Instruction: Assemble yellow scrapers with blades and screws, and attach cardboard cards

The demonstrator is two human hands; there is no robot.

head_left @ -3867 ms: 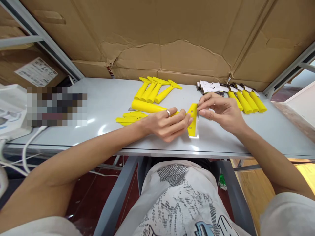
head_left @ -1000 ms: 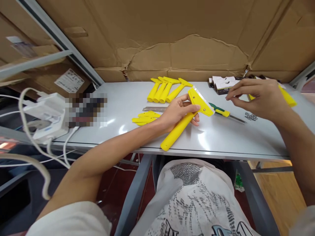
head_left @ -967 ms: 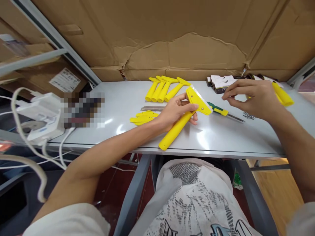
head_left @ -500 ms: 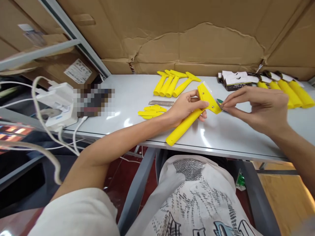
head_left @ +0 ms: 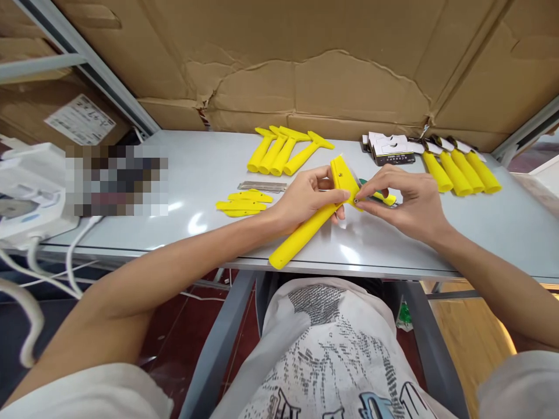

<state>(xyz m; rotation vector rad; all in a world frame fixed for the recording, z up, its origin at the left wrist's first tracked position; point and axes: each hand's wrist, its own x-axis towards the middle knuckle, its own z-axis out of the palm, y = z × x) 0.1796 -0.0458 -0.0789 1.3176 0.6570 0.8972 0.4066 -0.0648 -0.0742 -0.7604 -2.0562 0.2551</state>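
My left hand (head_left: 312, 195) is closed round a yellow scraper (head_left: 305, 235) just below its head, with the handle slanting down toward the table's front edge. A thin clear or metallic strip runs along the upper right edge of the head. One screw (head_left: 340, 174) shows in the head's face. At the head's lower corner my right hand (head_left: 402, 201) pinches a second small screw (head_left: 356, 201) between thumb and index finger. Behind the right hand lies a green and yellow tool (head_left: 384, 198), partly hidden by the fingers.
Several yellow scraper handles (head_left: 286, 152) lie at the back. Flat yellow plates (head_left: 244, 201) and metal blades (head_left: 262, 187) lie left of my hands. Black-and-white cards (head_left: 393, 151) and finished-looking yellow scrapers (head_left: 465, 171) are at the back right. A white power strip (head_left: 37, 192) stands far left.
My right fingertips have shifted from the head's outer edge onto the lower screw. The view has turned right, so the table's things appear farther left. The left hand keeps its hold.
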